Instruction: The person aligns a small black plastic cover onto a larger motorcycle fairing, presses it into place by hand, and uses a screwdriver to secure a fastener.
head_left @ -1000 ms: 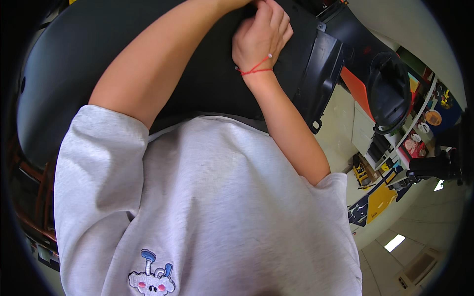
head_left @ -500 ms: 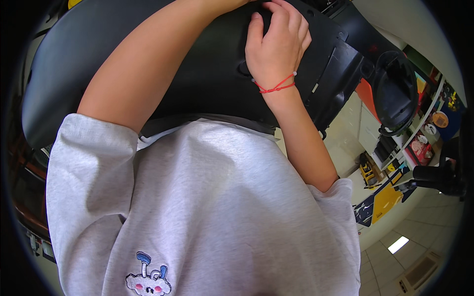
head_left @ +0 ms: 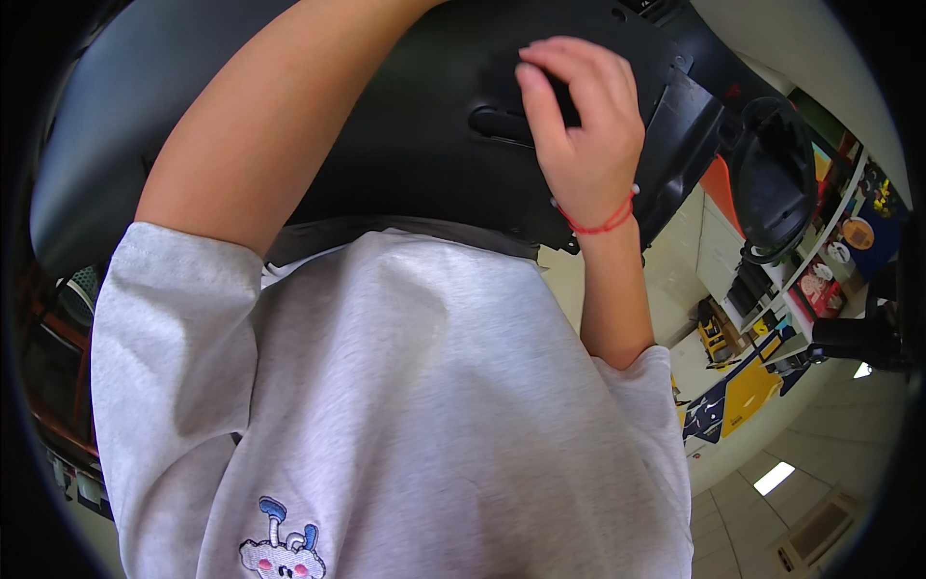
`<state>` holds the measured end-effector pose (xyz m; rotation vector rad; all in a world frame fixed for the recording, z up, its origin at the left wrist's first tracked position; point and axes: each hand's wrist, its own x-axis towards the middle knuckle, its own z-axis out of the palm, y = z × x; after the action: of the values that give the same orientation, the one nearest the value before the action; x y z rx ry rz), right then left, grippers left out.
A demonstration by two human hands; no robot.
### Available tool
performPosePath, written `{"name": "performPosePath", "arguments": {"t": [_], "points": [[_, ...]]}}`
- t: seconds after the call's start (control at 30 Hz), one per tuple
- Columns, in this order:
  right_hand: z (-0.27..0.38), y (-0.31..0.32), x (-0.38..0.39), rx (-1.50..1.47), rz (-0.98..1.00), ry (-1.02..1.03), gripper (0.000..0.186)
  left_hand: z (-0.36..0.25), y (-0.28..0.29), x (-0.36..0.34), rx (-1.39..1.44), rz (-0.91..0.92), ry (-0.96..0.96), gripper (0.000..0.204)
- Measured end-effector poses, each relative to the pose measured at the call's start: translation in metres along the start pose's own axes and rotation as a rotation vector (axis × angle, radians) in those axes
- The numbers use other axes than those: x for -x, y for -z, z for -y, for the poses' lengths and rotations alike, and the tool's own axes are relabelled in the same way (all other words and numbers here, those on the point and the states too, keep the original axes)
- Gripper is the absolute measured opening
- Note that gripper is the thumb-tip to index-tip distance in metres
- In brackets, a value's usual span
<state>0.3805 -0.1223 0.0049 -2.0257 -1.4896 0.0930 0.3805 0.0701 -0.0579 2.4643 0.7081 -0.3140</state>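
A large curved black plastic panel (head_left: 415, 125) stretches in front of me. My left forearm crosses it and leaves the picture at the top, so my left hand is out of view. My right hand (head_left: 593, 116), with a red cord bracelet (head_left: 608, 224) at its wrist, is over the right part of the panel. Its fingers are half curled and the thumb is apart from them, with nothing seen between. Just left of the thumb is a long recessed slot (head_left: 500, 123) in the panel, partly covered by the hand.
To the right, a dark ribbed piece (head_left: 680, 130) borders the panel. Beyond it is an oval black part (head_left: 772, 179). Shelves with colourful goods (head_left: 830, 280) stand farther right, with a black arm-like fixture (head_left: 858, 338) near the picture's edge.
My right hand has moved right and a little down, uncovering more of the slot. My left hand's edge at the top has gone out of view. The panel appears shifted slightly.
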Motion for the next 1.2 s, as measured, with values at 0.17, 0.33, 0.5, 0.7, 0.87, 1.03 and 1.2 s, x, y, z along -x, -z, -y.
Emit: {"name": "performPosePath", "arguments": {"t": [0.17, 0.33, 0.5, 0.7, 0.87, 1.03, 1.2], "points": [[0.002, 0.026, 0.036, 0.134, 0.251, -0.014, 0.025, -0.003, 0.006, 0.004, 0.014, 0.041, -0.002, 0.047], [-0.002, 0.021, 0.046, 0.061, 0.148, -0.067, 0.021, -0.004, 0.005, 0.001, 0.007, 0.046, -0.022, 0.048], [-0.003, 0.035, 0.046, 0.049, 0.091, -0.082, 0.021, -0.004, 0.012, 0.010, 0.033, 0.026, -0.057, 0.047], [-0.010, 0.079, 0.059, 0.150, -0.078, -0.330, 0.011, 0.016, 0.011, 0.009, 0.020, -0.065, -0.039, 0.046], [-0.026, 0.105, 0.038, 0.003, -0.474, -0.344, 0.014, 0.112, 0.042, 0.035, 0.076, -0.280, 0.019, 0.047], [-0.081, 0.075, 0.000, -0.369, -0.286, -0.788, 0.022, 0.218, 0.048, 0.077, -0.237, -0.256, 0.060, 0.035], [-0.190, -0.080, 0.004, -0.827, 0.430, -1.092, 0.025, 0.318, 0.022, 0.122, 0.547, -0.420, 0.412, 0.040]]}}
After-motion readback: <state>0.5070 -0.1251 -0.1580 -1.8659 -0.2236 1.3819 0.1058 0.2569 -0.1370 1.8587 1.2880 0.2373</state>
